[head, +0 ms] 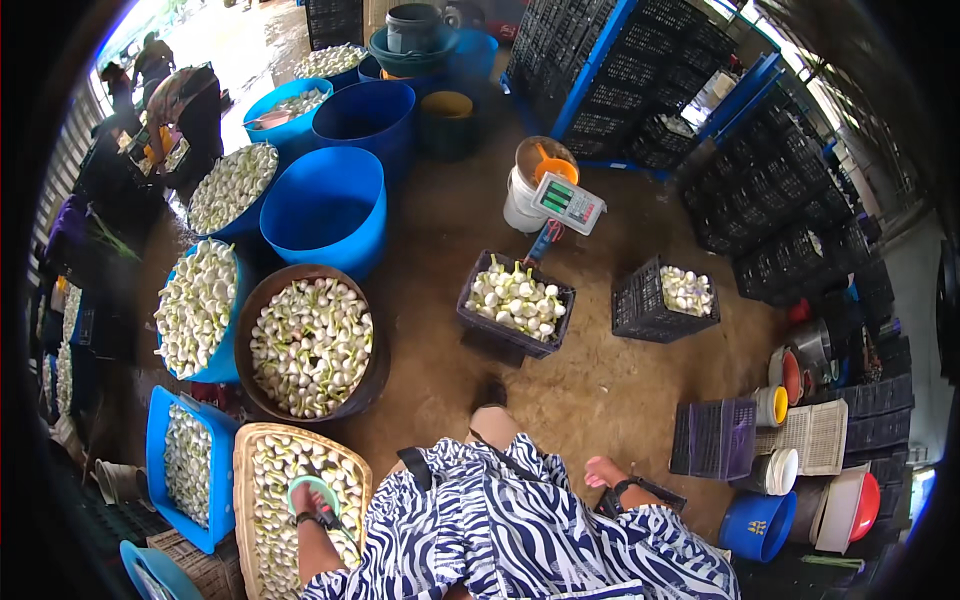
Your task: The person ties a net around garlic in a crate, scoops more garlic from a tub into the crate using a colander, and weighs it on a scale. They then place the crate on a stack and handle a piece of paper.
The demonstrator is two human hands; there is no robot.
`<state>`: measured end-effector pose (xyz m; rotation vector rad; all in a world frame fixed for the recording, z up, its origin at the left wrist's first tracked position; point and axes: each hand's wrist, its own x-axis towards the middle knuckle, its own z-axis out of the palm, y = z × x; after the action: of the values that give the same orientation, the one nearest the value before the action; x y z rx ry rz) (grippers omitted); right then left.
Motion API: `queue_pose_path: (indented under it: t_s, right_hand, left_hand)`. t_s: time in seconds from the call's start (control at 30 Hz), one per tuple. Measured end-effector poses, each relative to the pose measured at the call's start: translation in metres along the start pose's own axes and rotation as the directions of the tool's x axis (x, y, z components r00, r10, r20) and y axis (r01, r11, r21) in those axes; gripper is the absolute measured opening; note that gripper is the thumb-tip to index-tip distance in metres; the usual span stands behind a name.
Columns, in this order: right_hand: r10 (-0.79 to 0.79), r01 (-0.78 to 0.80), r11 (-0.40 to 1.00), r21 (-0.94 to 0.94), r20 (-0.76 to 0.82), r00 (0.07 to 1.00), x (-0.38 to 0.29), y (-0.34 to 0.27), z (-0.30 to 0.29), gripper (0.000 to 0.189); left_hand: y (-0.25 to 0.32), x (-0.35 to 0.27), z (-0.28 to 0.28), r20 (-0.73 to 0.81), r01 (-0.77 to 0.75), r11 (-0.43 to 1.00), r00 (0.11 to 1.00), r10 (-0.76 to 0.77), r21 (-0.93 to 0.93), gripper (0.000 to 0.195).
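My left hand (pixel 304 499) grips a pale green plastic bowl (pixel 325 487), which rests among white bulbs with green stems (pixel 289 461). A cream rectangular tub (pixel 244 480) holds these bulbs. My right hand (pixel 602 472) hangs low to the right of my body, with its fingers partly curled and nothing seen in it. In front of me a dark crate heaped with bulbs (pixel 517 300) sits on a platform scale, whose display (pixel 568 202) is lit green. Another black crate with bulbs (pixel 646 304) stands to its right.
A brown round tub of bulbs (pixel 251 352), a blue rectangular tub (pixel 157 457) and an open blue barrel (pixel 322 199) line the left. A white bucket with an orange scoop (pixel 555 166) stands behind the scale. Stacked black crates (pixel 757 172) rise at right. People (pixel 184 97) bend at the far left.
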<state>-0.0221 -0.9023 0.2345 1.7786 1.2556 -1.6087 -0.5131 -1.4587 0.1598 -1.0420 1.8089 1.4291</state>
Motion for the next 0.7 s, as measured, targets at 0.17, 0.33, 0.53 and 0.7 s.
queue_pose_path:
  t_s: [0.17, 0.33, 0.53, 0.7]
  right_hand:
    - [0.000, 0.003, 0.999, -0.037, 0.063, 0.998, -0.010, 0.004, 0.014, 0.020]
    - [-0.052, 0.048, 0.997, 0.061, 0.053, 0.997, 0.011, 0.032, -0.022, 0.015]
    - [-0.008, 0.009, 0.999, 0.033, -0.020, 1.000, 0.071, -0.049, -0.065, 0.013]
    - [-0.275, 0.275, 0.954, -0.123, 0.017, 0.961, 0.182, -0.116, -0.111, 0.013]
  left_hand:
    - [0.053, 0.038, 0.148, 0.580, -0.517, 0.813, 0.760, 0.292, 0.268, 0.020]
    - [0.067, 0.020, 0.288, 0.664, -0.490, 0.827, 0.719, 0.205, 0.277, 0.009]
    - [0.055, 0.027, 0.389, 0.743, -0.570, 0.640, 0.669, -0.004, 0.516, 0.008]
    - [0.051, 0.033, 0.492, 0.755, -0.771, 0.157, 0.636, 0.162, 0.617, 0.016]
